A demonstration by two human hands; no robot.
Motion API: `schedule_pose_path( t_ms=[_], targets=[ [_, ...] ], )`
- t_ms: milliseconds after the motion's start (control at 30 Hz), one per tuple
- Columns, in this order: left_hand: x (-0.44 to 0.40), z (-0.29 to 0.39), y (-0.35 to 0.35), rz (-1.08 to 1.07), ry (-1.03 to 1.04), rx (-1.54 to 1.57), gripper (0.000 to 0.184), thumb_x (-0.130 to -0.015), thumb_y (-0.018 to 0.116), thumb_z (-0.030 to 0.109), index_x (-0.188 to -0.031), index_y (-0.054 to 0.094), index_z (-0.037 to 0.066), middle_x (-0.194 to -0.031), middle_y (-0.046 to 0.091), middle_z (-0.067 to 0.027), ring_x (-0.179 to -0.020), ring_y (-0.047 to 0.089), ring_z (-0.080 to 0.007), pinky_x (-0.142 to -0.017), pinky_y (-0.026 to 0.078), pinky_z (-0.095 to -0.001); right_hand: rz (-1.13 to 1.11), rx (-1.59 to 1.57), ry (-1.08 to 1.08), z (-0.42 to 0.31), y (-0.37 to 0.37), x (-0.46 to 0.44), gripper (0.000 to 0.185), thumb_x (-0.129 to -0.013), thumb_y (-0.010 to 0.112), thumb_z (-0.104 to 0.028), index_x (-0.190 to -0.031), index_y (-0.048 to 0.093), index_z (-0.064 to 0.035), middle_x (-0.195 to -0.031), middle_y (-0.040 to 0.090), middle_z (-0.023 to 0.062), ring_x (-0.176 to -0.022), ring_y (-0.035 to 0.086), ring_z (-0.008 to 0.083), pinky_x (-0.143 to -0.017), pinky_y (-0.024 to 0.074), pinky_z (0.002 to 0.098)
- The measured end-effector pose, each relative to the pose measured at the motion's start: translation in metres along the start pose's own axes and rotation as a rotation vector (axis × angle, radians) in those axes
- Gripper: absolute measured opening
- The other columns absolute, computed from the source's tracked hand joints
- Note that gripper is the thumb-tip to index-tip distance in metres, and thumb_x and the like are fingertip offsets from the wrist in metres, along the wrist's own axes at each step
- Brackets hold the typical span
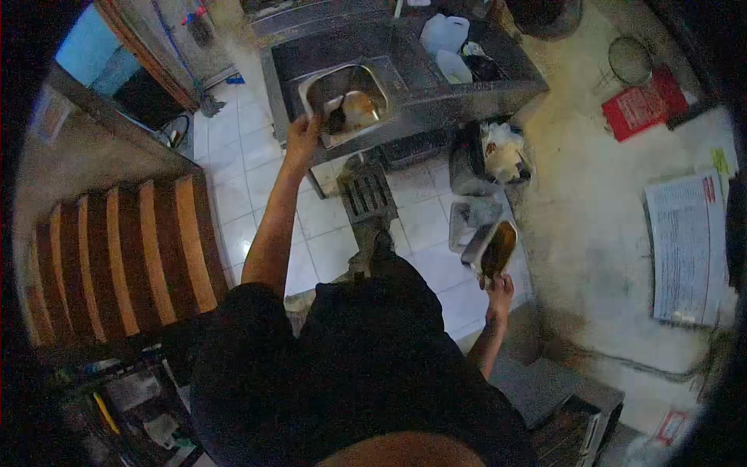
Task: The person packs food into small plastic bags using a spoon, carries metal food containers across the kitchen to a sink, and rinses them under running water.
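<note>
My left hand [302, 138] is closed on the near left corner of a rectangular metal pan [381, 83]. Inside that pan are whitish and orange-brown contents and something dark; the detail is blurred. The pan overlaps the front of a dark sink counter, and I cannot tell whether it rests there. Out to the right, my right hand [498, 288] grips the near end of a smaller metal pan [469, 253], which is tilted. A brown layer [499, 247] shows in it. This second pan is held above the tiled floor, close to the wall.
White jugs [445, 35] stand on the sink counter [467, 101]. Below it are a bin with a light bag [504, 152], a grey plastic container [471, 218] and a floor grate [366, 194]. Wooden steps [124, 257] lie left; papers [685, 249] hang on the right wall.
</note>
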State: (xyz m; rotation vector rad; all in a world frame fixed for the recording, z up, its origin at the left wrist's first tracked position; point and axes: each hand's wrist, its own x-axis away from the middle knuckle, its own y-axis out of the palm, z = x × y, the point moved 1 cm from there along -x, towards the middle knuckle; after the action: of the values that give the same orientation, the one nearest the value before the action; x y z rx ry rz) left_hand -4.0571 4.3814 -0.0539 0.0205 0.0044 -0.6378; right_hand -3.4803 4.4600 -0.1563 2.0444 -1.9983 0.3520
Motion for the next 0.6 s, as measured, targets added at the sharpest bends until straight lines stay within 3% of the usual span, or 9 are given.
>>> schedule_pose_path(
  t_ms=[100,167,267,300,400,433,500,567,600],
  targets=[
    [-0.077,-0.005,0.012,0.088,0.007,-0.108,0.028,-0.097,0.054,0.027,-0.095,0.062,0.001,-0.082,0.065,-0.0031,-0.072,0.057,-0.0104,-0.062,0.044,-0.0296,-0.159,0.199,-0.173,-0.077,0.096,-0.079,0.025,-0.091,0.062,-0.025,-0.106,0.058,-0.0047,-0.099,0.064,0.007,-0.084,0.061,0.014,-0.074,0.0462,0.0288],
    [-0.121,-0.027,0.013,0.189,-0.002,-0.289,0.028,-0.097,0.054,0.028,-0.096,0.062,0.002,-0.083,0.065,-0.0044,-0.074,0.057,-0.0106,-0.062,0.045,-0.0305,-0.113,0.321,-0.329,-0.109,0.164,-0.141,0.026,-0.093,0.06,-0.022,-0.109,0.055,-0.0034,-0.097,0.062,0.0062,-0.083,0.059,0.0151,-0.072,0.0459,0.0283],
    [-0.198,-0.148,0.004,0.201,0.017,-0.479,0.035,-0.094,0.056,0.035,-0.093,0.063,0.0,-0.086,0.066,-0.0121,-0.074,0.061,-0.0223,-0.065,0.047,-0.0338,-0.217,0.462,-0.401,-0.166,0.27,-0.21,0.026,-0.094,0.058,-0.022,-0.111,0.052,-0.0028,-0.092,0.059,0.0058,-0.083,0.055,0.0146,-0.071,0.0447,0.0291],
    [-0.225,-0.168,0.002,0.214,0.021,-0.535,0.038,-0.093,0.057,0.037,-0.093,0.063,-0.001,-0.087,0.066,-0.0147,-0.074,0.062,-0.0262,-0.066,0.048,-0.0349,-0.311,0.547,-0.449,-0.172,0.304,-0.252,0.028,-0.093,0.058,-0.021,-0.114,0.052,-0.0027,-0.098,0.059,0.0084,-0.088,0.055,0.0192,-0.075,0.0447,0.0321],
    [-0.265,-0.184,0.032,0.123,-0.098,-0.66,0.043,-0.093,0.055,0.04,-0.097,0.064,-0.002,-0.089,0.066,-0.019,-0.075,0.063,-0.0317,-0.069,0.05,-0.0379,-0.525,0.668,-0.535,-0.171,0.41,-0.347,0.031,-0.092,0.057,-0.02,-0.118,0.052,-0.0026,-0.11,0.059,0.0152,-0.095,0.056,0.0299,-0.084,0.045,0.0392],
    [-0.281,-0.218,0.035,0.012,-0.269,-0.655,0.044,-0.093,0.055,0.041,-0.1,0.064,-0.002,-0.091,0.066,-0.0195,-0.077,0.063,-0.0311,-0.071,0.05,-0.0386,-0.558,0.63,-0.518,-0.175,0.447,-0.349,0.03,-0.091,0.057,-0.018,-0.116,0.052,-0.0024,-0.109,0.059,0.0168,-0.093,0.057,0.0316,-0.084,0.0452,0.0402],
    [-0.293,-0.245,0.047,-0.138,-0.369,-0.686,0.043,-0.093,0.054,0.041,-0.102,0.064,-0.001,-0.093,0.066,-0.0193,-0.079,0.063,-0.0317,-0.072,0.05,-0.0393,-0.495,0.952,-0.772,-0.114,0.499,-0.43,0.022,-0.096,0.051,-0.02,-0.108,0.048,-0.0021,-0.089,0.053,0.0097,-0.078,0.052,0.0222,-0.069,0.0442,0.0405],
    [-0.302,-0.249,0.057,-0.234,-0.379,-0.7,0.043,-0.093,0.054,0.041,-0.104,0.063,0.0,-0.095,0.066,-0.0191,-0.081,0.063,-0.0324,-0.074,0.05,-0.0399,-0.515,1.3,-0.695,-0.069,0.54,-0.484,0.019,-0.096,0.05,-0.016,-0.108,0.046,-0.0022,-0.095,0.052,0.0114,-0.083,0.053,0.024,-0.072,0.0457,0.0411],
    [-0.302,-0.253,0.06,-0.289,-0.4,-0.698,0.043,-0.093,0.054,0.041,-0.106,0.062,0.001,-0.096,0.065,-0.019,-0.082,0.063,-0.0327,-0.075,0.05,-0.0402,-0.61,1.141,-0.482,-0.032,0.541,-0.517,0.018,-0.096,0.05,-0.017,-0.106,0.045,-0.003,-0.099,0.051,0.0121,-0.084,0.053,0.025,-0.072,0.0465,0.0412]
  ],
)
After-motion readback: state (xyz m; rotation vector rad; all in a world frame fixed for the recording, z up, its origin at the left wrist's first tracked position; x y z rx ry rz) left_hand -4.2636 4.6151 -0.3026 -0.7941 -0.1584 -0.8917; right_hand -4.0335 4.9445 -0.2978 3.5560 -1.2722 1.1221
